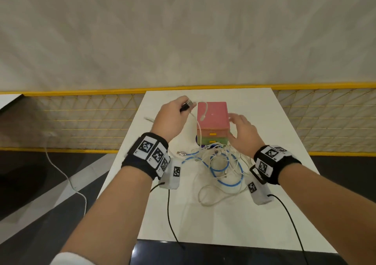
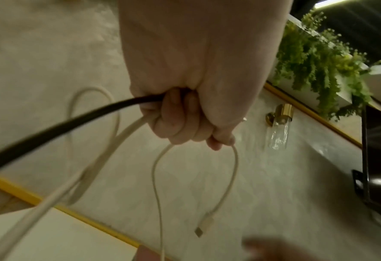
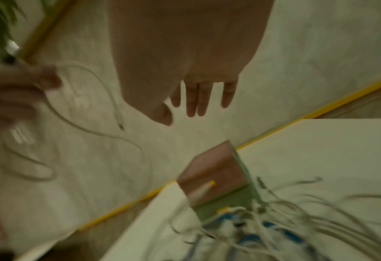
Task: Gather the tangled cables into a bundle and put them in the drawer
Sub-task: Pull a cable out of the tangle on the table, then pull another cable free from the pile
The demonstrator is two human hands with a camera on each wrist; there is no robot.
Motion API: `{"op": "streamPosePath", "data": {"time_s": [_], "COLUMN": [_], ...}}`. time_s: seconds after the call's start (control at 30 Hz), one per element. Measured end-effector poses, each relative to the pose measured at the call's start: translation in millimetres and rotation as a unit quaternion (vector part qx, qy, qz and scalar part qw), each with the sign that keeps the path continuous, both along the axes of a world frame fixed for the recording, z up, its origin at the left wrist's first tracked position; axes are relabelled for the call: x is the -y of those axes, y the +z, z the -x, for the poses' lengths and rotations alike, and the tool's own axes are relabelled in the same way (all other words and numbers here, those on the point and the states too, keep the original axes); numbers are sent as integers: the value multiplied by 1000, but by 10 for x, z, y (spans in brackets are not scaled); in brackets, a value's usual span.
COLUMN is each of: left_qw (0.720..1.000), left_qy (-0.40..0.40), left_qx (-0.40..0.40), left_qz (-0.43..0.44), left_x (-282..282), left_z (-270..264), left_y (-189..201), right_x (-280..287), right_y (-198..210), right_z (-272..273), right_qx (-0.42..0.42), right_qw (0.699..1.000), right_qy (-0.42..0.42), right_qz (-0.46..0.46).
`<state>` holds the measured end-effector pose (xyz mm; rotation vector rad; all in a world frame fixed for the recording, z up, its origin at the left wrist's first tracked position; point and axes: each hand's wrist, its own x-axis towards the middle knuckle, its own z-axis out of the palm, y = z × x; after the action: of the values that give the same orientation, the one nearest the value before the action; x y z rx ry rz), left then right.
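A tangle of white and blue cables (image 1: 218, 166) lies on the white table (image 1: 274, 122) in front of a small drawer unit (image 1: 213, 116) with a pink top and yellow handles. My left hand (image 1: 175, 112) is raised left of the unit and grips several cable ends (image 2: 140, 113), black and white. A white plug end (image 1: 203, 116) hangs from that hand over the pink top. My right hand (image 1: 243, 129) hovers by the unit's right side with its fingers (image 3: 204, 98) straight, holding nothing. The drawers look shut.
A yellow-framed mesh railing (image 1: 81, 122) runs behind and beside the table. A loose white cable (image 1: 65, 175) trails over the dark floor at the left. Black wrist-camera leads (image 1: 169, 214) cross the table's near edge. A plant (image 2: 319, 58) hangs nearby.
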<state>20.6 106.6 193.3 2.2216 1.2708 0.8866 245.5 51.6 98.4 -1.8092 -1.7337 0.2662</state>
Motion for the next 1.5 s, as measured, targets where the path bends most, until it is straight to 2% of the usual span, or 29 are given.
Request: {"op": "streamPosePath", "data": {"time_s": [0.07, 0.1, 0.2, 0.27, 0.33, 0.43, 0.53, 0.6, 0.7, 0.73, 0.77, 0.8, 0.83, 0.9, 0.93, 0.97, 1.03, 1.1, 1.17, 1.23, 1.33, 1.43, 1.5], "left_qw": [999, 998, 997, 997, 991, 974, 959, 955, 962, 965, 966, 966, 966, 956, 947, 936, 912, 895, 891, 897, 904, 893, 891], "left_qy": [-36, -49, -59, -48, -22, 35, 71, 84, 80, 65, 44, 24, 6, -41, -71, -104, -165, -193, -196, -188, -149, -123, -118], "left_qx": [-36, -48, -37, 21, 118, 223, 272, 282, 260, 254, 249, 244, 238, 238, 243, 248, 258, 270, 276, 281, 316, 376, 391], "left_qz": [10, 15, 27, 48, 53, 13, -22, -29, -7, 18, 48, 77, 104, 165, 197, 227, 271, 299, 304, 286, 247, 215, 200], "left_x": [39, 72, 141, 182, 245, 362, 455, 535, 665, 720, 780, 843, 912, 1052, 1118, 1175, 1277, 1352, 1392, 1402, 1389, 1364, 1352], "left_z": [12, 14, 60, 138, 242, 405, 554, 609, 644, 649, 647, 642, 633, 598, 572, 540, 461, 380, 337, 351, 459, 612, 696], "left_y": [-64, -81, -102, -81, -15, 158, 276, 308, 271, 247, 216, 187, 160, 130, 117, 104, 103, 145, 223, 300, 386, 493, 539], "right_x": [-4, 13, 61, 121, 228, 517, 859, 1050, 1271, 1304, 1314, 1304, 1290, 1248, 1210, 1181, 1139, 1152, 1217, 1299, 1380, 1481, 1519], "right_y": [247, 372, 604, 663, 683, 642, 452, 227, -19, -24, 12, 68, 148, 354, 426, 489, 576, 563, 415, 220, -107, -397, -519], "right_z": [190, 293, 517, 581, 630, 762, 927, 1042, 1155, 1152, 1135, 1105, 1074, 1034, 1027, 1036, 1113, 1256, 1413, 1484, 1418, 1281, 1219], "right_qx": [-120, -141, -85, -75, -92, -115, -10, 68, 164, 198, 228, 243, 237, 162, 102, 39, -67, -106, -116, -145, -131, -120, -70], "right_qw": [988, 981, 977, 977, 974, 952, 918, 882, 813, 800, 801, 818, 849, 918, 943, 955, 950, 927, 912, 909, 918, 905, 910], "right_qy": [80, 120, 187, 193, 203, 281, 385, 432, 462, 450, 429, 409, 387, 328, 299, 284, 297, 345, 377, 375, 342, 323, 329], "right_qz": [-53, -55, -52, -53, -41, 21, 96, 178, 315, 345, 350, 322, 270, 153, 104, 73, 69, 101, 112, 107, 152, 249, 242]}}
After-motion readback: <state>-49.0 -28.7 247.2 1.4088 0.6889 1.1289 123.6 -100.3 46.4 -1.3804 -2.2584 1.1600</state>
